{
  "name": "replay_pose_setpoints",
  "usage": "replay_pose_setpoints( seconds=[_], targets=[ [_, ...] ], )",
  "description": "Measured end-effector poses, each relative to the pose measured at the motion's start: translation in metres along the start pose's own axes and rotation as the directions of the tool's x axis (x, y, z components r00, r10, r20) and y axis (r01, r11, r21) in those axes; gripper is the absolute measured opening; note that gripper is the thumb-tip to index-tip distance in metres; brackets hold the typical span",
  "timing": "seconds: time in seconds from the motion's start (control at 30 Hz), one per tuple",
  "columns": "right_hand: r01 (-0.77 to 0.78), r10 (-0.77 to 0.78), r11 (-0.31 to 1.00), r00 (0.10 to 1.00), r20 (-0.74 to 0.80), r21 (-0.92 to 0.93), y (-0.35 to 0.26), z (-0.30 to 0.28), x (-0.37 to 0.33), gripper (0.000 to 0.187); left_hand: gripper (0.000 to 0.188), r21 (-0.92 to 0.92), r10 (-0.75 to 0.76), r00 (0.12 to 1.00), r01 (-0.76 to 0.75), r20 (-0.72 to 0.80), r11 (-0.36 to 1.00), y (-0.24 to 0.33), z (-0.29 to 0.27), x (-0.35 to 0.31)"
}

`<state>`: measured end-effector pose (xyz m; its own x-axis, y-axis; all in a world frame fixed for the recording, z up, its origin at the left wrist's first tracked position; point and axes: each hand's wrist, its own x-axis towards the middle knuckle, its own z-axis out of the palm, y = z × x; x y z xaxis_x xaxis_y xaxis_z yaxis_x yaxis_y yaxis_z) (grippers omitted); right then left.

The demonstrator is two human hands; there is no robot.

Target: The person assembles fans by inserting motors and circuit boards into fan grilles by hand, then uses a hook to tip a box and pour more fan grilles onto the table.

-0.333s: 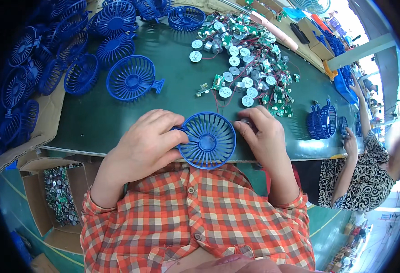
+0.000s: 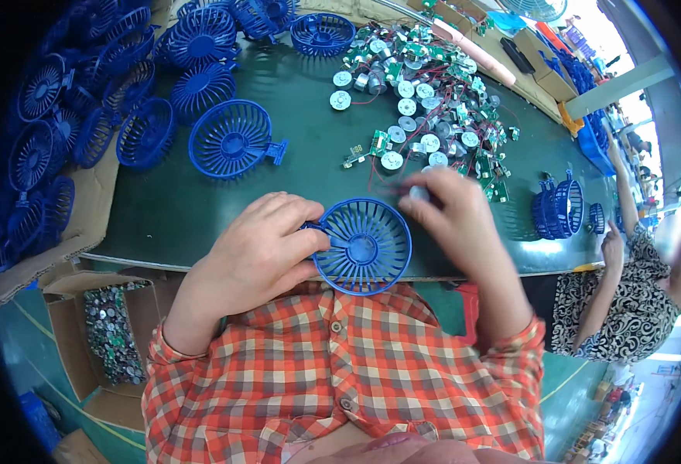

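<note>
My left hand [image 2: 265, 246] is closed on the short stem of a round blue plastic fan cage [image 2: 362, 247], holding it at the table's front edge with its open side facing up. Its slatted wall and central hub show, and nothing sits on the hub. My right hand [image 2: 458, 213], smeared by motion, pinches a small silvery motor [image 2: 419, 193] just to the right of and above the cage. A pile of motors wired to green circuit boards [image 2: 433, 116] lies beyond it; a red wire near my fingers is blurred.
More blue fan cages [image 2: 232, 139] lie on the table, and others heap up in a cardboard box [image 2: 93, 205] at left. Several stacked cages [image 2: 557, 205] stand at right, near a co-worker's hand [image 2: 613, 246]. Below left is a carton of small parts [image 2: 70, 332].
My right hand has lifted and shifted slightly away from the table's edge toward the motor pile, carrying the motor. My left hand still holds the cage; the whole view has shifted a little.
</note>
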<state>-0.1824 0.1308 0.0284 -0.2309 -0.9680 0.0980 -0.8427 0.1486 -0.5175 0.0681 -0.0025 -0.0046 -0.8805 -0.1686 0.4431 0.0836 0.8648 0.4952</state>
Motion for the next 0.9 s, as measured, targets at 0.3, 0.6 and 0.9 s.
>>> replay_pose_setpoints(
  seconds=[0.3, 0.6, 0.9],
  targets=[
    [0.106, -0.034, 0.953, 0.968, -0.248, 0.283, -0.036, -0.043, 0.066, 0.027, 0.031, -0.026, -0.017, 1.0, 0.018, 0.003, 1.0, 0.0, 0.0, -0.005],
    [0.05, -0.077, 0.985, 0.984, -0.163, -0.165, -0.002, 0.025, -0.018, 0.027, 0.033, -0.056, 0.012, 0.998, -0.008, 0.058, 0.998, 0.001, -0.004, -0.009],
    [-0.021, -0.016, 0.987, 0.975, -0.222, -0.161, 0.003, 0.021, -0.037, 0.026, 0.032, -0.034, 0.006, 1.0, -0.005, 0.018, 0.999, -0.001, 0.003, -0.009]
  ],
)
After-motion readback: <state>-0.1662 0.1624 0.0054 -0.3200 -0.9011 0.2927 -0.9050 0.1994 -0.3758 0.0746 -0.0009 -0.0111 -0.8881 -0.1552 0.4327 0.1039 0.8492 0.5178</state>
